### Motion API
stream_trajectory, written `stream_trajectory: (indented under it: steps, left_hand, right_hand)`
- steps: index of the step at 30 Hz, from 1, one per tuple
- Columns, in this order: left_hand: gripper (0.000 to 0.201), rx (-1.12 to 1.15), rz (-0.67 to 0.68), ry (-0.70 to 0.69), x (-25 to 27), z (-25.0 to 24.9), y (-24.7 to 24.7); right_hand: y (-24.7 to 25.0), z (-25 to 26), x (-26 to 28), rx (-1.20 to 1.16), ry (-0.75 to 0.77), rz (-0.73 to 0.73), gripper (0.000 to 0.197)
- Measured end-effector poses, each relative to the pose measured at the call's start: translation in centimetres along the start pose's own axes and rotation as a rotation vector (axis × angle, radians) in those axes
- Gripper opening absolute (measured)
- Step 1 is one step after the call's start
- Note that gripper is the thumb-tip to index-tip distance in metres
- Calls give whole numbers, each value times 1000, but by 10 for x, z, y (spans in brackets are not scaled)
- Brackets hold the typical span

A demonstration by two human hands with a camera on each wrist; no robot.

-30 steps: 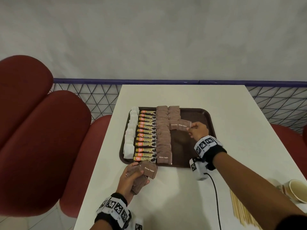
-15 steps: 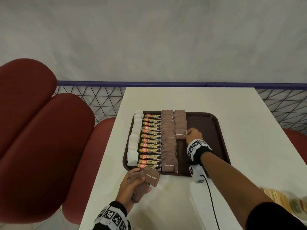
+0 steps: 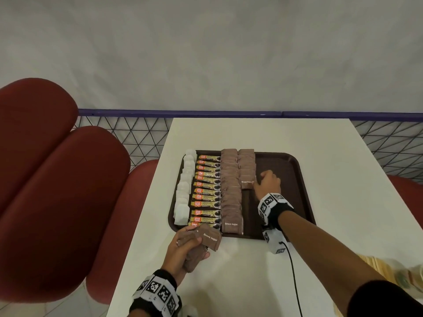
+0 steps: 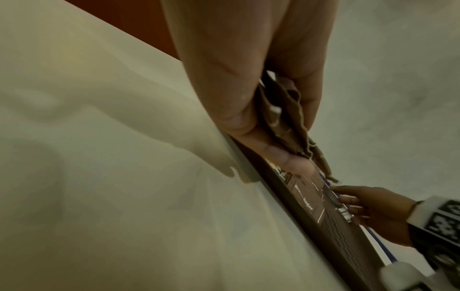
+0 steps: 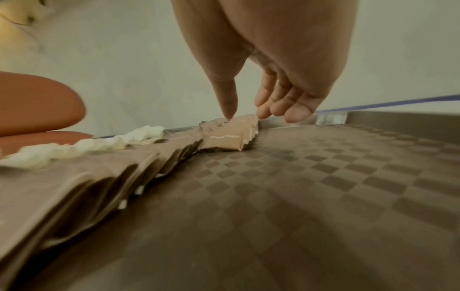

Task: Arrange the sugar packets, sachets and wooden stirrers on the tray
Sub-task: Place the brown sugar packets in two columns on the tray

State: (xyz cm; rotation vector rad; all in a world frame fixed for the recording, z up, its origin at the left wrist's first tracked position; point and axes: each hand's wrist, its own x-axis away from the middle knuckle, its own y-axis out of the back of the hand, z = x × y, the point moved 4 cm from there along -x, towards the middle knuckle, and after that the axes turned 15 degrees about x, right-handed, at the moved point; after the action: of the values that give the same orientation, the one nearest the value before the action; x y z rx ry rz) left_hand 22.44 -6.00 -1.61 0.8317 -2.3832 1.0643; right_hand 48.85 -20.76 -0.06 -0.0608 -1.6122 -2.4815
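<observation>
Right hand (image 3: 268, 184) is on the tray (image 3: 297, 179), fingers loosely extended, thumb tip pressing the newest packet (image 3: 246, 184) at its left, nothing gripped. Left hand (image 3: 183, 250) clutches a packet stack (image 3: 201, 242) over the counter (image 3: 251, 271). Risk: the thumb's push could shove the overlapped row askew; the loose stack could fan out and drop.

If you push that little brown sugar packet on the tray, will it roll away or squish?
It probably won't roll: the brown sugar packet lies flat on the tray. It likely bends easily, since the bunch of packets in the left hand shows wavy, crinkled edges. It seems light: the right hand touches it with only a thumb tip.
</observation>
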Motion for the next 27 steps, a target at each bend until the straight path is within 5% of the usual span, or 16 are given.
stream_trajectory:
  steps: [6, 11, 16, 20, 24, 27]
  left_hand:
    - [42, -4, 20, -10, -4, 2, -9]
    - [58, 7, 40, -37, -3, 3, -18]
    - [34, 6, 55, -82, -2, 3, -22]
    - [45, -12, 53, -83, -3, 6, -22]
    - [38, -7, 74, -87, -2, 6, -27]
    - [37, 11, 50, -82, 0, 7, -28]
  right_hand:
    - [7, 12, 31, 26, 331, 35, 23]
    - [9, 25, 75, -119, 501, 325, 21]
    - [-4, 30, 119, -52, 498, 715, 43]
    - [-12, 32, 132, -10, 506, 726, 44]
    - [-20, 34, 134, -233, 410, 774, 20]
    - [-20, 33, 133, -389, 317, 794, 21]
